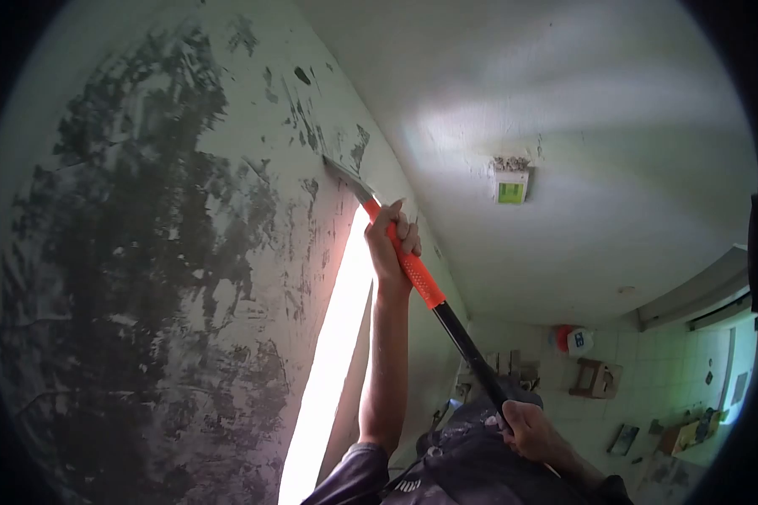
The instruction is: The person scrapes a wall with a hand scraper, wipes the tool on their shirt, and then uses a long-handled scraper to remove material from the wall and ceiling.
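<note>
Ok so patchy wall (135, 244) at 9 o'clock, scraper (439, 306) with its blade (345, 175) against it at 11, left hand (392, 241) wrapping fingers round the orange grip (421, 280) dead centre, probably to steer, right hand (528, 429) clamped on the black pole (469, 348) at 5, likely for push.

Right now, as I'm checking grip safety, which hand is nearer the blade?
The left hand, around the orange grip; the right hand holds the black shaft, farther from the blade.
</note>
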### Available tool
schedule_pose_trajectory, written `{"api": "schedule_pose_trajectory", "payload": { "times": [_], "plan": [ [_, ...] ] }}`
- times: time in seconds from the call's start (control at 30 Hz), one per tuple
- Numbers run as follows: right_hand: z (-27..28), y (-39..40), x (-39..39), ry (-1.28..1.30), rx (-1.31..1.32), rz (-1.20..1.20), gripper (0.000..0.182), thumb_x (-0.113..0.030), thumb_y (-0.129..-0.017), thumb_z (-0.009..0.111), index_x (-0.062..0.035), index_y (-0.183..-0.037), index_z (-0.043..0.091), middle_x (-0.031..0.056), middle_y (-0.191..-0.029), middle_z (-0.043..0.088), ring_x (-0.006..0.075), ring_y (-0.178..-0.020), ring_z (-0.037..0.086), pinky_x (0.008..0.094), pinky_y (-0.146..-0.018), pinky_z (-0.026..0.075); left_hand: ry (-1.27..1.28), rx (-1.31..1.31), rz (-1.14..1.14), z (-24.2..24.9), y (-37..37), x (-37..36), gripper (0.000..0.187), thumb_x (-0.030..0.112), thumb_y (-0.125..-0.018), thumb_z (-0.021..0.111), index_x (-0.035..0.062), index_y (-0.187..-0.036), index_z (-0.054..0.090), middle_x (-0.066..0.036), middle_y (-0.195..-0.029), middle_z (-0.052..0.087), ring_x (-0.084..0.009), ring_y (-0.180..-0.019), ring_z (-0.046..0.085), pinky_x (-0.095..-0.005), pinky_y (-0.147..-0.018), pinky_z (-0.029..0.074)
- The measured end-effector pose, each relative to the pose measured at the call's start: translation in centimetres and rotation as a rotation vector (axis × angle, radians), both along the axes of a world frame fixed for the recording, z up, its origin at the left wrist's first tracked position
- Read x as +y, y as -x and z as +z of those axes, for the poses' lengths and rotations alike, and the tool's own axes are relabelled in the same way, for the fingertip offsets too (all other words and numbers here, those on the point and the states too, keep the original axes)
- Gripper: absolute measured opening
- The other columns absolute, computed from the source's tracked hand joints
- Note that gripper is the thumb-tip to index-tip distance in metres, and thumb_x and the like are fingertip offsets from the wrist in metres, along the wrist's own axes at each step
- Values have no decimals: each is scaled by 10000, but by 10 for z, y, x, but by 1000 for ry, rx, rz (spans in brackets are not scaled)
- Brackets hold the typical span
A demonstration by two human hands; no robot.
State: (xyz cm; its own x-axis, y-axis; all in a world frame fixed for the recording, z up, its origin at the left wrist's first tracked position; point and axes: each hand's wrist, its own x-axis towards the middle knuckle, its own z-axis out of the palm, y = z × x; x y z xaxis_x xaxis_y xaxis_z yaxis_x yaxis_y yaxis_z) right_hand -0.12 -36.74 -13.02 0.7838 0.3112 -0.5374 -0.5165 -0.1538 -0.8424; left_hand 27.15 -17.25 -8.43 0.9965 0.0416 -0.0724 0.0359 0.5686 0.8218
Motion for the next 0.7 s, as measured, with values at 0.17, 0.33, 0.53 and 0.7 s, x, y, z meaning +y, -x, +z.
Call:
{"api": "schedule_pose_trajectory", "payload": {
  "times": [0.17, 0.33, 0.53, 0.7],
  "plan": [
    [-8, 13, -5, -213, 100, 10, 447, -401, -1039, 346, -40, -835, 515, 0, -599, 493, 79, -541, 483, 267, -521, 413, -3, 65, 13, 4, 17, 1, 104, 168, -910, 543, 108, -862, 473, 50, -608, 354, -52, -429, 316, -223, -402, 330],
    [-33, 8, 11, -90, -104, -4, 420, -391, -1038, 351, -48, -848, 501, -12, -591, 484, 82, -546, 494, 260, -518, 409, -22, -15, -92, -10, 2, 11, 203, 170, -898, 540, 111, -732, 440, 36, -573, 343, -77, -419, 339, -246, -375, 338],
    [-3, -21, 2, -166, 33, -84, 403, -380, -1029, 389, -56, -816, 500, -16, -604, 465, 86, -565, 490, 279, -528, 410, -68, -73, -58, -3, -38, -14, 222, 160, -891, 542, 121, -710, 419, 40, -551, 293, -75, -433, 327, -233, -397, 322],
    [-2, 20, 0, -127, 42, -11, 389, -360, -1023, 408, -48, -812, 502, -4, -634, 475, 84, -621, 458, 287, -600, 406, -45, 55, -26, -7, 5, 3, 241, 159, -903, 517, 132, -693, 404, 40, -565, 300, -72, -409, 305, -243, -364, 325]
  ]
}}
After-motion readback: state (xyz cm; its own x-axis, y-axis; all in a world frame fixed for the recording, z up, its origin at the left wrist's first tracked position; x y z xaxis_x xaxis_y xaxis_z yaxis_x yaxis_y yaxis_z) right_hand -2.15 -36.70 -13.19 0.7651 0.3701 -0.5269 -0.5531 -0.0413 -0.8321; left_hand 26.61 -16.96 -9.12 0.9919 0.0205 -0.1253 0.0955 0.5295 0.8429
